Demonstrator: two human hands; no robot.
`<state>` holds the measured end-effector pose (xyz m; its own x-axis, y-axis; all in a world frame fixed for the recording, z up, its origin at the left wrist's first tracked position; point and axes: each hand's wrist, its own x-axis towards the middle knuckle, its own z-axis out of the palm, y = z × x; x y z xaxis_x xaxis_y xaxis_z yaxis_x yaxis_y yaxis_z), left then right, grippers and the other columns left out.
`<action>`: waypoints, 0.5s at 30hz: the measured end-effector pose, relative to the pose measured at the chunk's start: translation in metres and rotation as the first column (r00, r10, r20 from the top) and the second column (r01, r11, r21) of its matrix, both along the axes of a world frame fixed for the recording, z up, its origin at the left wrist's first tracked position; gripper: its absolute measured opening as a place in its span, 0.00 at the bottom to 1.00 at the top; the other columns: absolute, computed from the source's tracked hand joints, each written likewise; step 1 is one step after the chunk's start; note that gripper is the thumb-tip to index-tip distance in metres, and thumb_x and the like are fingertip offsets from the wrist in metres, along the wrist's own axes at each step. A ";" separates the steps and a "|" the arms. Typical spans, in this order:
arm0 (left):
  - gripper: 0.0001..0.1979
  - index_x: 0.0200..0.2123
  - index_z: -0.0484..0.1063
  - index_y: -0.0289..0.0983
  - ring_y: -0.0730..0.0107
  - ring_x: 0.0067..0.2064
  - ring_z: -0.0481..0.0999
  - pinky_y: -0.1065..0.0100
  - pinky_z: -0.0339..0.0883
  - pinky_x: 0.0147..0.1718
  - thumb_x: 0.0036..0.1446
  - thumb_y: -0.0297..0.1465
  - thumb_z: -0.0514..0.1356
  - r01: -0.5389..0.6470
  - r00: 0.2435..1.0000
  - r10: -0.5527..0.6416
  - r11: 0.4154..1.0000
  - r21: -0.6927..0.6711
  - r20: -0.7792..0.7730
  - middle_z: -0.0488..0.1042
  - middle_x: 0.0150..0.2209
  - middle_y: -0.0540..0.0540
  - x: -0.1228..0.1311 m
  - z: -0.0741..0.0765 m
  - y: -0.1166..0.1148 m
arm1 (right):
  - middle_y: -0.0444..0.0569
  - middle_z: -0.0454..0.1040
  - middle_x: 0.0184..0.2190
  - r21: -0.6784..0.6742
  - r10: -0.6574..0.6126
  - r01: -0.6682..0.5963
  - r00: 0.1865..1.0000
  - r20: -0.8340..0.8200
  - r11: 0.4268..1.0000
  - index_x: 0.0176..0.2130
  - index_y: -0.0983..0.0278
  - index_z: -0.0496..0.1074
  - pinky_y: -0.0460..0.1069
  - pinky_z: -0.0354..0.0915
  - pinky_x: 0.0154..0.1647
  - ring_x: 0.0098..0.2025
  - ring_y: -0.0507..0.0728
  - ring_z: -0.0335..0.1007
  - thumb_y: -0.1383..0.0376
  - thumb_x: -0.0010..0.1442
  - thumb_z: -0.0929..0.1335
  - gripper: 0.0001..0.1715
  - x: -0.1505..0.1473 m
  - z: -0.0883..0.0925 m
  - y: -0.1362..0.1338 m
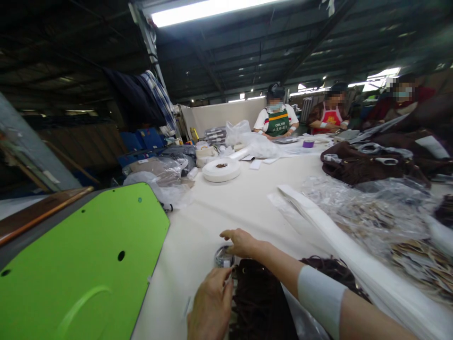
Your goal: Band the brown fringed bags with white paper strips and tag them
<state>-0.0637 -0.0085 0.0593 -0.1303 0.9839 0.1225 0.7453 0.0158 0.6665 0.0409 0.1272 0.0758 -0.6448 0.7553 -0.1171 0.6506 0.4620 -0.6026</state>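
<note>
Left hand (209,308) near centre, fingers pinched shut on dark brown bag (260,302) rim | right hand (241,242) curled over small clear packet (222,257) just beyond the bag, grip unclear | green panel (81,264) at left

Our two bare hands, close together.
Our right hand (242,242) lies palm down, fingers loosely bent, its forearm (279,269) slanting in from the right; our left hand (210,307) sits just nearer us, fingertips pinched together.
</note>
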 end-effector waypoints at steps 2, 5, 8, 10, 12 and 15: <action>0.15 0.42 0.72 0.39 0.59 0.42 0.74 0.61 0.68 0.42 0.55 0.30 0.50 0.028 0.999 -0.027 0.999 0.047 -0.018 0.74 0.41 0.42 0.020 -0.021 0.008 | 0.47 0.76 0.42 -0.018 0.101 -0.100 0.993 0.053 0.995 0.50 0.59 0.70 0.45 0.64 0.38 0.42 0.57 0.72 0.70 0.42 0.70 0.32 -0.007 -0.002 0.006; 0.16 0.47 0.70 0.37 0.56 0.49 0.70 0.57 0.66 0.47 0.58 0.31 0.49 0.006 0.987 0.038 0.963 0.269 -0.158 0.71 0.46 0.39 0.040 -0.053 0.010 | 0.45 0.78 0.36 -0.008 0.205 -0.205 0.971 0.123 0.979 0.45 0.56 0.74 0.44 0.63 0.32 0.37 0.55 0.73 0.71 0.43 0.70 0.28 -0.010 0.001 0.010; 0.19 0.52 0.66 0.36 0.53 0.48 0.68 0.54 0.65 0.45 0.56 0.28 0.51 0.031 0.939 0.118 0.907 0.420 -0.324 0.68 0.49 0.37 0.052 -0.072 0.007 | 0.50 0.77 0.37 0.066 0.225 -0.239 0.959 0.174 0.969 0.40 0.60 0.76 0.47 0.62 0.35 0.40 0.60 0.72 0.71 0.46 0.68 0.19 -0.005 0.010 0.015; 0.21 0.53 0.64 0.36 0.54 0.45 0.70 0.56 0.66 0.42 0.54 0.26 0.52 0.066 0.899 0.140 0.893 0.444 -0.415 0.69 0.46 0.36 0.055 -0.077 0.006 | 0.55 0.75 0.40 0.127 0.202 -0.228 0.961 0.187 0.965 0.39 0.63 0.76 0.50 0.62 0.38 0.43 0.63 0.70 0.71 0.48 0.67 0.16 0.002 0.015 0.020; 0.21 0.52 0.65 0.39 0.54 0.44 0.70 0.56 0.65 0.42 0.54 0.25 0.53 0.071 0.865 0.180 0.880 0.470 -0.468 0.70 0.44 0.37 0.055 -0.077 0.006 | 0.57 0.74 0.42 0.162 0.162 -0.195 0.967 0.194 0.967 0.39 0.64 0.75 0.50 0.61 0.38 0.43 0.63 0.70 0.72 0.49 0.65 0.17 0.011 0.018 0.023; 0.22 0.54 0.62 0.38 0.49 0.51 0.66 0.52 0.62 0.46 0.54 0.28 0.54 0.014 0.890 0.208 0.878 0.479 -0.407 0.65 0.51 0.34 0.050 -0.076 0.009 | 0.55 0.75 0.40 0.161 0.108 -0.139 0.976 0.191 0.977 0.41 0.64 0.74 0.49 0.60 0.37 0.41 0.61 0.71 0.75 0.49 0.63 0.20 0.027 0.015 0.026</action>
<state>-0.0135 0.0004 -0.0167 -0.0461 0.7835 0.6196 0.9675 -0.1193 0.2228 0.0678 0.1527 0.0906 -0.7146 0.6902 -0.1143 0.6723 0.6323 -0.3850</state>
